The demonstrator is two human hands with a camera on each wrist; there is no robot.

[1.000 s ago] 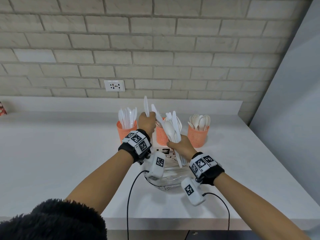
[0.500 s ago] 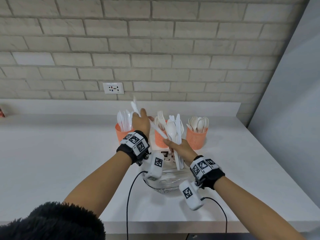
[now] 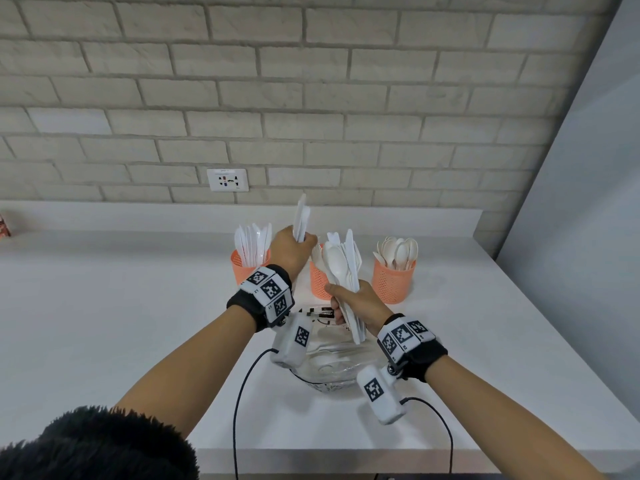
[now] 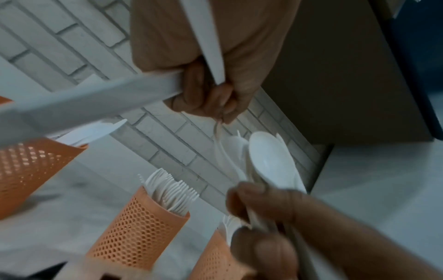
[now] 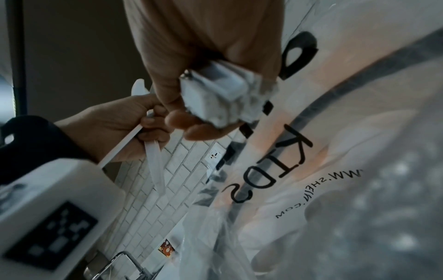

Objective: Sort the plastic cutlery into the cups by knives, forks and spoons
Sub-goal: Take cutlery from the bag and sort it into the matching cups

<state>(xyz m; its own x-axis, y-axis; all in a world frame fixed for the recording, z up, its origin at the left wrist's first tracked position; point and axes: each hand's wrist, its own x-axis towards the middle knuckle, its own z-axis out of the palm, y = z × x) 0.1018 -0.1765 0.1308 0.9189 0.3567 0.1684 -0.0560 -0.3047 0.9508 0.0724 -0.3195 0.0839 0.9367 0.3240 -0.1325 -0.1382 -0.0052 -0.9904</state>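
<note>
Since a moment ago my left hand (image 3: 292, 249) has raised two white plastic knives (image 3: 300, 216), fingers curled round them, beside the orange mesh knife cup (image 3: 242, 268); my right hand (image 3: 360, 303) grips the mixed unsorted bundle (image 3: 341, 268). Sorting looks mostly done.

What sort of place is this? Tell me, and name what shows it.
Probably a kitchen or pantry counter, though I can't be sure: a white countertop runs along a pale brick wall with a wall socket, and a metal tap shows in the right wrist view.
</note>
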